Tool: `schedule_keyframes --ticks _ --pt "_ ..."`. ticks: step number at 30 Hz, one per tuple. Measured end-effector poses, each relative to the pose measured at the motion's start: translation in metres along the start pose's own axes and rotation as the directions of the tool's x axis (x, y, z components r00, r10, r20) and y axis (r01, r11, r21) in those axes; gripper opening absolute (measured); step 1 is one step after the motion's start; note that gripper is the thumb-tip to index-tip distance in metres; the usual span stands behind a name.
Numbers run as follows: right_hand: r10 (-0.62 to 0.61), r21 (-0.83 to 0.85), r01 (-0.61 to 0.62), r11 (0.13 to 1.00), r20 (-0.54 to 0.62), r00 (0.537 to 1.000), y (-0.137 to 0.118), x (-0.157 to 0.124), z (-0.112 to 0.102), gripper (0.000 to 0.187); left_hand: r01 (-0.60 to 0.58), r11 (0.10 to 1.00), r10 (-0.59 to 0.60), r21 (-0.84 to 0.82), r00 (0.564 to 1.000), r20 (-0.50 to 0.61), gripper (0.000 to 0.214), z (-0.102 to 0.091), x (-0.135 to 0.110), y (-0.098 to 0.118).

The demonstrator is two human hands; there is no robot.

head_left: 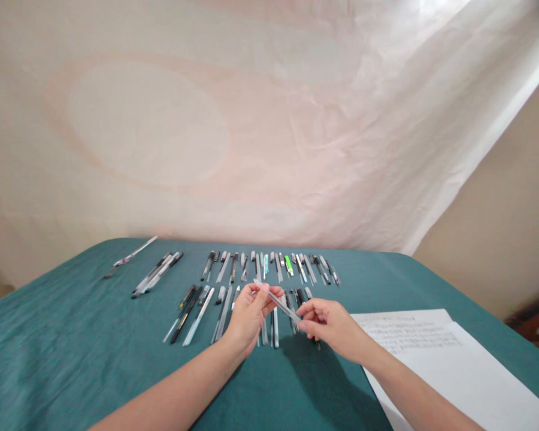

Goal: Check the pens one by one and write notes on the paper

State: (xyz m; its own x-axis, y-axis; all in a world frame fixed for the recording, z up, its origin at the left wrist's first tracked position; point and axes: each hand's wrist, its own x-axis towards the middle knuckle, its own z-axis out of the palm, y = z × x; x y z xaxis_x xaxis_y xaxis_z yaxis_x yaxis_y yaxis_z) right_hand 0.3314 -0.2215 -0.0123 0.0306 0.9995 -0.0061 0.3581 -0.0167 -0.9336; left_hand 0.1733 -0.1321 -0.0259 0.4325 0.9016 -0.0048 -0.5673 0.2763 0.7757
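Note:
A translucent pen barrel (284,307) is held slantwise above the table, between both hands. My left hand (248,317) pinches its upper left part between thumb and fingers. At the lower right end, the fingertips of my right hand (331,328) are closed around the tube. Beneath and behind the hands lies a near row of pen parts, including a black pen (186,315) and a pale blue-white pen (198,317). Some of that row is hidden by my hands.
A far row of pens, caps and barrels includes a bright green piece (288,265). Several pens (156,274) lie grouped at the left, near a white pen (137,251). Handwritten paper sheets (431,359) lie at the right on the green tablecloth (72,341). A pale curtain (269,149) hangs behind.

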Motion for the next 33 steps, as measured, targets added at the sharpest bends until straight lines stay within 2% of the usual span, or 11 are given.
schedule_keyframes --ticks 4,8,10,14,17,20,25,33 --pt "-0.036 -0.206 0.036 0.978 0.002 0.999 -0.007 -0.005 -0.012 0.022 -0.071 0.997 0.071 0.016 0.996 -0.05 0.018 -0.004 0.01 0.012" --pt "0.018 -0.424 0.052 0.904 0.159 0.987 -0.014 -0.013 -0.035 0.015 -0.157 0.987 0.158 0.015 0.976 -0.15 0.011 -0.013 0.026 0.03" --pt "0.081 -0.467 0.017 0.884 0.189 0.979 -0.013 -0.015 -0.046 0.014 -0.207 0.978 0.205 0.013 0.953 -0.223 0.007 -0.018 0.032 0.037" --pt "0.226 -0.435 -0.142 0.889 0.147 0.963 -0.001 -0.012 -0.058 0.011 -0.24 0.971 0.23 0.007 0.924 -0.307 0.012 -0.023 0.038 0.039" --pt "0.272 -0.465 -0.231 0.855 0.023 0.962 0.01 -0.008 -0.061 0.011 -0.217 0.976 0.209 0.005 0.933 -0.292 0.011 -0.022 0.035 0.033" --pt "0.243 -0.588 -0.246 0.771 -0.085 0.966 0.019 -0.004 -0.061 0.018 -0.195 0.981 0.191 0.009 0.947 -0.26 0.009 -0.02 0.032 0.027" --pt "0.25 -0.665 -0.234 0.709 -0.072 0.965 0.023 -0.002 -0.055 0.027 -0.161 0.987 0.161 0.018 0.961 -0.223 0.011 -0.018 0.029 0.023" --pt "0.312 -0.597 -0.275 0.754 -0.042 0.949 0.021 -0.003 -0.04 0.023 -0.096 0.995 0.102 0.038 0.98 -0.169 0.012 -0.01 0.021 0.021"
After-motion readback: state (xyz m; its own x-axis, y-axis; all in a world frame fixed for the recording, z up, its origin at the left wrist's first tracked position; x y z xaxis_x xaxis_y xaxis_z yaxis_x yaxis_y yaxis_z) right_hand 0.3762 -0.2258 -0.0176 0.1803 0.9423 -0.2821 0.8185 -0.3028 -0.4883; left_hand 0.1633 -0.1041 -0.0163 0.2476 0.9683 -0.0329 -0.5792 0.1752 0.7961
